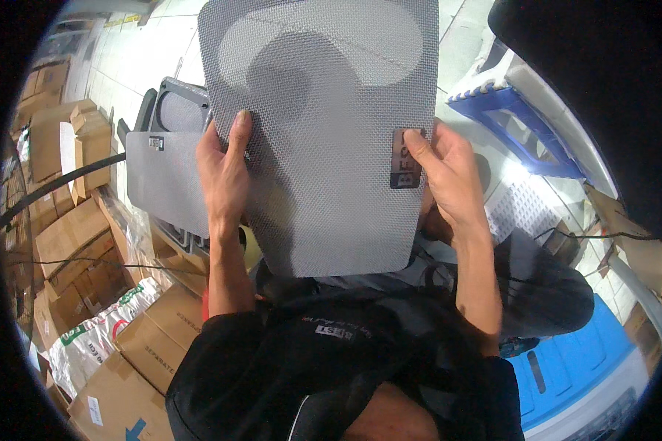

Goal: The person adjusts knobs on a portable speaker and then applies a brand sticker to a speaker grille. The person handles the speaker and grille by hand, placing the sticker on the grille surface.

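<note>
A large grey metal mesh speaker grille (331, 198) is held up in front of me, over my lap. It has rounded corners and a small dark label plate (405, 178) by its right edge. My left hand (224, 173) grips the left edge, thumb on the front face. On the opposite edge, my right hand (454, 176) is closed with its thumb pressed on the label plate. The fingers behind the grille are mostly hidden. To the left lies another grey grille (165, 180) with a similar label, beside a dark-edged grey panel (182, 110).
Cardboard boxes (158, 342) are stacked along the left, with a white printed sack (103, 334) among them. A blue-and-white plastic stool (504, 121) stands at the right. Lower right is a blue plastic surface (574, 360). A black cable (66, 180) crosses the left side.
</note>
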Demonstrator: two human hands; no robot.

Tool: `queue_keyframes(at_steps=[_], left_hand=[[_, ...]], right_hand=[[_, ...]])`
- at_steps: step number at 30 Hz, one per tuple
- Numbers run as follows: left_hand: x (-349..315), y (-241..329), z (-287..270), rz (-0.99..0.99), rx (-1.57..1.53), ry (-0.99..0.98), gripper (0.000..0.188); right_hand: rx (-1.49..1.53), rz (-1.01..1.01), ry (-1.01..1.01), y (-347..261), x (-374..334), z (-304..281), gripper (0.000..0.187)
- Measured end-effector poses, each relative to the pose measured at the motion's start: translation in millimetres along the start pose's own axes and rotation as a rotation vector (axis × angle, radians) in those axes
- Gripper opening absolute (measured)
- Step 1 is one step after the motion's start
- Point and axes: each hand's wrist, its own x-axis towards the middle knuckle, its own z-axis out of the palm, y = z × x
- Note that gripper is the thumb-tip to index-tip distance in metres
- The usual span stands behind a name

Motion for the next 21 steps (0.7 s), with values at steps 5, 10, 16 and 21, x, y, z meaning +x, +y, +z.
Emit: queue_keyframes(at_steps=[5, 10, 16, 21], left_hand=[[0, -3, -3, 0.001, 0.056, 0.004, 0.045], [3, -7, 1, 0.048, -0.027, 0.013, 0.045], [2, -2, -8, -0.087, 0.202, -0.009, 0.049], [3, -2, -3, -0.046, 0.026, -0.020, 0.050]], right_hand=[[0.010, -0.033, 0.031, 6, 7, 5, 0.019], [-0.134, 0.028, 0.124, 2, 8, 11, 0.015], [-0.069, 0.042, 0.099, 1, 12, 17, 0.016], [0.072, -0.028, 0.007, 9, 3, 3, 0.024]])
